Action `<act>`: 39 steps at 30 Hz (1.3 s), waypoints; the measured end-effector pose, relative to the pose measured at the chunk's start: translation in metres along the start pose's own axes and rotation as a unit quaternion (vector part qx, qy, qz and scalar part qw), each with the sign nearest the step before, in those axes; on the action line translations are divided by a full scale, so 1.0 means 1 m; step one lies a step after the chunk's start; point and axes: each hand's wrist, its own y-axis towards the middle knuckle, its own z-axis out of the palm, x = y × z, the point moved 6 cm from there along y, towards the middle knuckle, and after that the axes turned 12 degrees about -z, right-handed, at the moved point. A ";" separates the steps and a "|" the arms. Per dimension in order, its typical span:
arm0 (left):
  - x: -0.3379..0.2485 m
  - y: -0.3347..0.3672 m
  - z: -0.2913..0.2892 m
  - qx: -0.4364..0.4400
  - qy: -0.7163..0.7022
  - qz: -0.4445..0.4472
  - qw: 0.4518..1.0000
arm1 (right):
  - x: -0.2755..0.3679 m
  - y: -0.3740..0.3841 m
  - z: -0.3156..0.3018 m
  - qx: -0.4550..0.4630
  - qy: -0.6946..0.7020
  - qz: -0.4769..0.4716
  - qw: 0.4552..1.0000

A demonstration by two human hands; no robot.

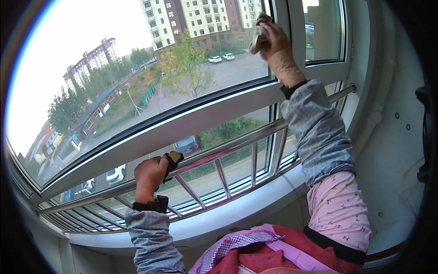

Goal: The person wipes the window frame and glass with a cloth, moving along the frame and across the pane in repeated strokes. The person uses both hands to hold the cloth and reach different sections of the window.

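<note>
My right hand (275, 43) is raised at the upper right of the window. Its fingers are closed around a crumpled pale rag (258, 39), held at the right edge of the large glass pane (137, 68). Lower down, my left hand (150, 176) is at the metal handrail (214, 153), its fingers curled. A small black thing with a yellowish patch (174, 159) sticks out past its thumb, just above the rail; its kind is unclear. The lower fingers are partly hidden.
Upright metal bars (222, 178) run beneath the handrail, above a white sill (237, 217). A narrower window pane (323, 32) stands to the right of the frame post. A white pipe (372, 118) runs along the wall on the right. Outside are buildings, trees and parked cars.
</note>
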 end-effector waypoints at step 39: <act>-0.001 -0.007 -0.008 0.035 0.001 -0.003 0.999 | 0.160 0.177 0.077 -0.058 0.248 -0.157 0.954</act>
